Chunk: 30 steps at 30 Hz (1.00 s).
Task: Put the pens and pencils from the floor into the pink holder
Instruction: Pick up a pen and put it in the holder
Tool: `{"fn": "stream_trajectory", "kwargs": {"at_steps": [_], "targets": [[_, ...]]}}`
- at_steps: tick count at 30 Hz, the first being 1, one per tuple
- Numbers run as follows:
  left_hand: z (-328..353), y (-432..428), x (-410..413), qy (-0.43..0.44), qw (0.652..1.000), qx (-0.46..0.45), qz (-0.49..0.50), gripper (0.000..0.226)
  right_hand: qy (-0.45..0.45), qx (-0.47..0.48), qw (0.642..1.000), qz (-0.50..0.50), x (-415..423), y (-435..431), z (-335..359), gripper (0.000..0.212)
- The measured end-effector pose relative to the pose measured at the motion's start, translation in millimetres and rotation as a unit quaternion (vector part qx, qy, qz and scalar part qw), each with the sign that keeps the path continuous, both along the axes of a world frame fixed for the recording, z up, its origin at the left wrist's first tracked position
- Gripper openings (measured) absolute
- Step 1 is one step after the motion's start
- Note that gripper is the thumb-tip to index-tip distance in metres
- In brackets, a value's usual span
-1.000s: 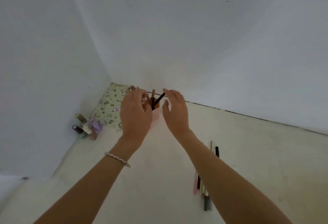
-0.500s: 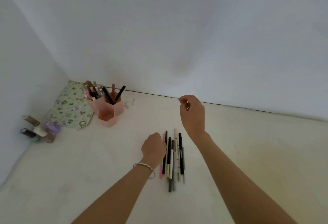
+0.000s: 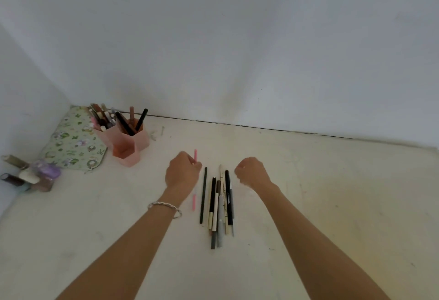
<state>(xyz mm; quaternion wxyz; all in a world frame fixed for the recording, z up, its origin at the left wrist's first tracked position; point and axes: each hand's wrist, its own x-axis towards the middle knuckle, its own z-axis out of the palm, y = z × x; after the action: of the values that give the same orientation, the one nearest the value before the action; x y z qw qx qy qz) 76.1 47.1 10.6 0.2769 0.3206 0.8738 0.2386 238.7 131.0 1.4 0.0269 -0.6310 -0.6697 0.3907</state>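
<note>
The pink holder (image 3: 142,141), made of hexagonal cups, stands near the back left corner with several pens and pencils upright in it. Several pens and pencils (image 3: 219,204) lie side by side on the pale floor in the middle. My left hand (image 3: 183,174) is at the left edge of that row and grips a pink pen (image 3: 195,156), whose ends stick out above and below the fist. Just right of the row's far ends, my right hand (image 3: 251,172) is curled into a fist with nothing visible in it.
A green floral pouch (image 3: 73,143) lies left of the holder, against the wall. Several small bottles (image 3: 31,176) cluster in the left corner. Two tiny objects (image 3: 156,133) lie on the floor by the back wall. White walls close off the back and left.
Both hands left the holder and came down to the row of pens on the floor. My left hand has closed round the pink pen and my right hand has dropped lower beside the row.
</note>
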Motion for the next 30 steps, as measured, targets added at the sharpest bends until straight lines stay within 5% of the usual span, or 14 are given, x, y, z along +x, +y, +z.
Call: {"fn": "stream_trajectory", "kwargs": {"at_steps": [6,11,13,16,18,20,23,27,30], "targets": [[16,2,-15,-0.032,0.99,0.134,0.03,0.023,-0.039,-0.004,0.999,0.014,-14,-30,-21,0.011],[21,-6,-16,-0.064,0.972,0.225,0.03,0.055,-0.015,-0.01,1.0,0.013,-22,-30,-17,0.043],[30,-8,-28,-0.043,0.96,0.273,0.038,0.052,0.01,-0.015,1.0,0.013,-18,-21,-9,0.039],[52,-8,-66,0.03,0.932,0.353,0.08,0.039,0.092,-0.004,0.994,-0.05,-16,4,11,0.007],[69,-7,-100,0.098,0.91,0.388,0.105,0.039,0.174,-0.017,0.979,-0.104,-23,16,29,0.03],[81,-8,-131,0.154,0.901,0.39,0.11,0.038,0.254,-0.01,0.96,-0.119,-39,19,48,0.04],[82,-5,-157,0.215,0.911,0.343,0.081,0.035,0.342,0.034,0.931,-0.124,-72,11,69,0.028],[62,-3,-169,0.383,0.899,0.208,-0.044,0.022,0.412,0.071,0.899,-0.126,-116,-5,84,0.019],[59,-12,-177,0.429,0.88,0.204,-0.018,0.024,0.44,0.13,0.879,-0.129,-147,-15,91,0.021]]}}
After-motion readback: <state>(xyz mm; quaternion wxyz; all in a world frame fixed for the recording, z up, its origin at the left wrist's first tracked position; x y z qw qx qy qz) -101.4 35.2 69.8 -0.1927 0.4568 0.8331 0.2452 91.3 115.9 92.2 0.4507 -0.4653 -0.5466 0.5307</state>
